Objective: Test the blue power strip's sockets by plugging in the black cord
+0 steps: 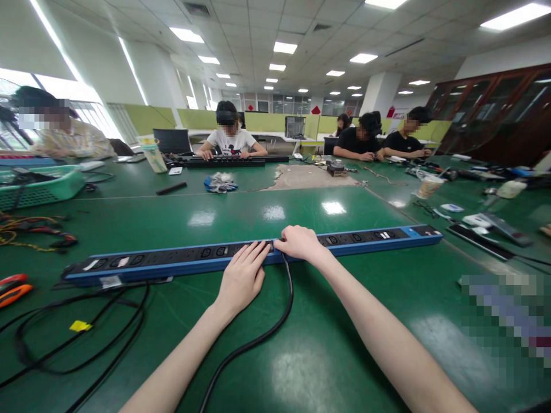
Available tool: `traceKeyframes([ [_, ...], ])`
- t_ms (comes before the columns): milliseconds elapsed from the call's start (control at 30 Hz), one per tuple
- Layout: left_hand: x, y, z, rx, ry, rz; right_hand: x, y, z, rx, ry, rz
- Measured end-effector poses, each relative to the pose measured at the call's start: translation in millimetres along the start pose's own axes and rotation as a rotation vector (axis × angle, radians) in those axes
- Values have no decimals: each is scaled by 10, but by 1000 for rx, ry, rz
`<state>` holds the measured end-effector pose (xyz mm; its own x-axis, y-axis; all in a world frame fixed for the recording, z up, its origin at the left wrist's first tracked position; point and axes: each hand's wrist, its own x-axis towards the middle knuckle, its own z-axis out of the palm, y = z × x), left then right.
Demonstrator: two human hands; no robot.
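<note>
A long blue and black power strip [167, 259] with rows of sockets lies across the green table in front of me. My left hand [241, 276] rests on the strip's middle, fingers stretched out flat over its front edge. Just to the right, my right hand [300, 242] is closed on the end of a black power cord [291, 289] at the strip's sockets. The plug itself is mostly hidden by the fingers, and I cannot tell how deep it sits. From there the cord curves down towards me between my forearms.
Loose black cables [142, 321] with a yellow tag lie at the left, near orange-handled pliers [15, 291]. A green basket [43, 188] stands beyond. Gloves [221, 183], a black bar [171, 188] and a drink cup [429, 186] lie farther off. Several people sit around the table.
</note>
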<state>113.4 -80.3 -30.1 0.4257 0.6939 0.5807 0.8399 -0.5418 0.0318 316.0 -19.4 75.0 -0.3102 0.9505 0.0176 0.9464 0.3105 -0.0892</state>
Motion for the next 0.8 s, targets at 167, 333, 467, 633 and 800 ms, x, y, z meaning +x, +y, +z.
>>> traceKeyframes([
  [167, 16, 37, 36, 33, -13, -6, -81, -67, -18, -22, 3, 18],
  [333, 14, 44, 41, 42, -31, -2, -45, -31, 42, 16, 35, 22],
  [467, 15, 45, 36, 35, -26, -4, -71, -21, 90, 36, 72, 13],
  [633, 17, 43, 32, 38, -27, 0, -79, -16, 84, 40, 63, 30],
  [800, 10, 43, 30, 43, -29, -7, -72, -11, 111, 54, 50, 42],
])
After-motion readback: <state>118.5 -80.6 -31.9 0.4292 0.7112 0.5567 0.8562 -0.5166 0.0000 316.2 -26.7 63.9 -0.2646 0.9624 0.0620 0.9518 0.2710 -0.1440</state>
